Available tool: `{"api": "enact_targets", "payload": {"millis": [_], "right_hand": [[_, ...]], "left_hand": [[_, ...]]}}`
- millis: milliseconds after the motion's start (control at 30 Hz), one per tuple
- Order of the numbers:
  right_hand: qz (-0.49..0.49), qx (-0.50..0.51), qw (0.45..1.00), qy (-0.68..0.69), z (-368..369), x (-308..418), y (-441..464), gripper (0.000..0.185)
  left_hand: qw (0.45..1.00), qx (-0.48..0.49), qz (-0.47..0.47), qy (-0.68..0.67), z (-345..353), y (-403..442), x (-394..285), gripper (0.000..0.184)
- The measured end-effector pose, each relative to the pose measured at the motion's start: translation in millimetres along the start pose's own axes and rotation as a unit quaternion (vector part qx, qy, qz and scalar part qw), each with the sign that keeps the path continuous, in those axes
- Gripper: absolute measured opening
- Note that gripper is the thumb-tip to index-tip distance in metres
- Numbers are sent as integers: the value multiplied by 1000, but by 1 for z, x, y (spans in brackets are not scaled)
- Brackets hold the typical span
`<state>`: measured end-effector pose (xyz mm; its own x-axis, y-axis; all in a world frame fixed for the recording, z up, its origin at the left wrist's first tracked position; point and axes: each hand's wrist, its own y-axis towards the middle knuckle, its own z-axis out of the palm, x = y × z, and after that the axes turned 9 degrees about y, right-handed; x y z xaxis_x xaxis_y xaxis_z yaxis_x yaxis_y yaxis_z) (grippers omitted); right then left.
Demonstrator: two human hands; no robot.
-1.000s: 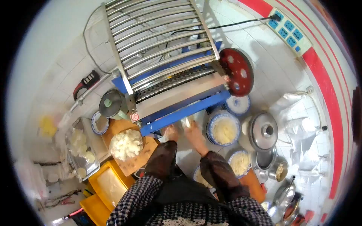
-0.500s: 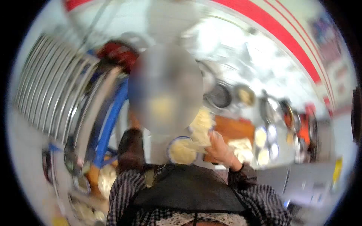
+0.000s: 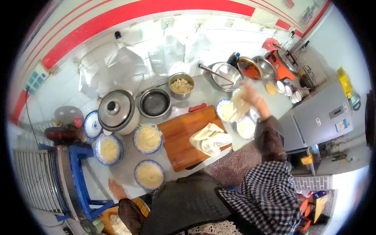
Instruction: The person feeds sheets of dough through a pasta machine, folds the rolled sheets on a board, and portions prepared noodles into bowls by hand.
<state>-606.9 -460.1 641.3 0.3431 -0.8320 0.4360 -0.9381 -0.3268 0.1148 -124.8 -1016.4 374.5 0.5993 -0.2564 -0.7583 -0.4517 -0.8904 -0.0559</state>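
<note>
My right hand (image 3: 253, 100), blurred, has its fingers closed on pale, limp noodles (image 3: 239, 108) that hang over the blue-rimmed bowls at the right. One bowl (image 3: 246, 128) sits just below them. My left hand (image 3: 116, 189) is near the counter's front edge, between the blue machine frame (image 3: 80, 176) and a bowl of pale food (image 3: 149, 174); its fingers are extended and it holds nothing. Crumpled white dough or cloth (image 3: 211, 140) lies on the wooden board (image 3: 176, 143) between my hands.
A lidded pot (image 3: 117, 111), an empty dark pan (image 3: 154, 103) and a pot of pale pieces (image 3: 181, 86) stand behind the board. Metal bowls (image 3: 226, 76) and an orange cooker (image 3: 282, 64) are at the back right. A grey fridge (image 3: 321, 117) stands at the right.
The view has swung right, away from the machine. My right hand has left the machine, taken hold of noodles and moved over the bowls at the right. My left hand has come away from the machine.
</note>
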Motion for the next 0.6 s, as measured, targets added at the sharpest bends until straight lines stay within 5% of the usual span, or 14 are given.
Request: {"api": "enact_targets", "payload": {"millis": [33,100,133,167,200,233,267,300,433,500,600], "right_hand": [[-2,-2,1000,2,-9,-23,15,49],[39,-10,999,-30,-12,-75,48,34],[38,-8,999,-27,-10,-104,63,34],[36,-22,997,-70,0,-138,76,25],[35,-36,992,-113,10,-171,90,17],[-25,-79,992,-93,41,-226,103,12],[-88,-121,986,-78,72,-281,115,8],[-149,-159,973,-69,99,-330,126,7],[-107,11,992,-63,114,-358,117,27],[-56,-45,997,-33,100,-340,98,24],[59,-150,983,83,46,-279,22,39]], "left_hand": [[1000,-5,2,-27,6,-11,-11,38],[951,-20,253,176,14,-31,-21,37],[951,-22,252,179,26,-45,-45,37],[983,48,39,-173,41,-62,-93,36],[843,109,-177,-497,56,-78,-140,35],[844,105,-175,-496,66,-93,-177,35],[957,169,37,-233,72,-106,-212,36],[945,213,240,63,84,-119,-240,37],[922,331,116,-164,155,-169,-352,30],[846,424,-1,-325,192,-185,-397,31],[845,444,181,-235,243,-211,-461,31]]}}
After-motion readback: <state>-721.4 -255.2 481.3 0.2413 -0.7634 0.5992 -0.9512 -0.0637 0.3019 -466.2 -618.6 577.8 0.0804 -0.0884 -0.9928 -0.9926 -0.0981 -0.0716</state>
